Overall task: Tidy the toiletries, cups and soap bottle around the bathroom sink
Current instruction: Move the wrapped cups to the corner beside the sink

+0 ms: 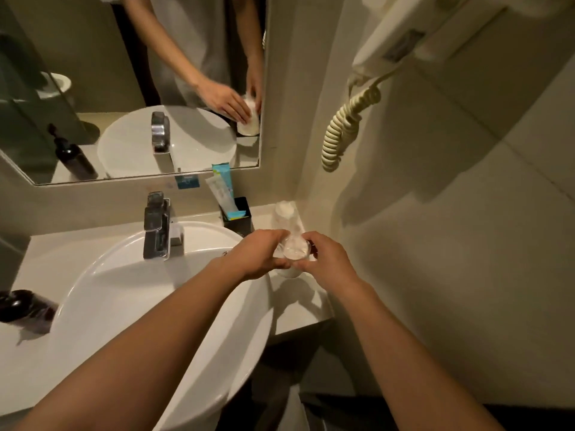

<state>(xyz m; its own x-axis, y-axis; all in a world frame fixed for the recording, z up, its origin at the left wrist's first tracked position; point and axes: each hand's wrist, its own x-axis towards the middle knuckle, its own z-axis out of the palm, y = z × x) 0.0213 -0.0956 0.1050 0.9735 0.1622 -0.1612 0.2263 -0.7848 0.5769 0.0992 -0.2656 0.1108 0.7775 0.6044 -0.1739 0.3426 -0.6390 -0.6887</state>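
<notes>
A clear plastic-wrapped cup sits on the counter to the right of the white sink. My left hand grips its left side and my right hand grips its right side. A second clear cup stands just behind, in the wall corner. Left of it, a black holder contains wrapped toiletry packets. The dark soap bottle lies on its side on the counter at the far left.
A chrome tap rises at the back of the sink. A mirror hangs above the counter. On the right wall, a hairdryer unit hangs with a coiled cord. The counter edge ends right of the sink.
</notes>
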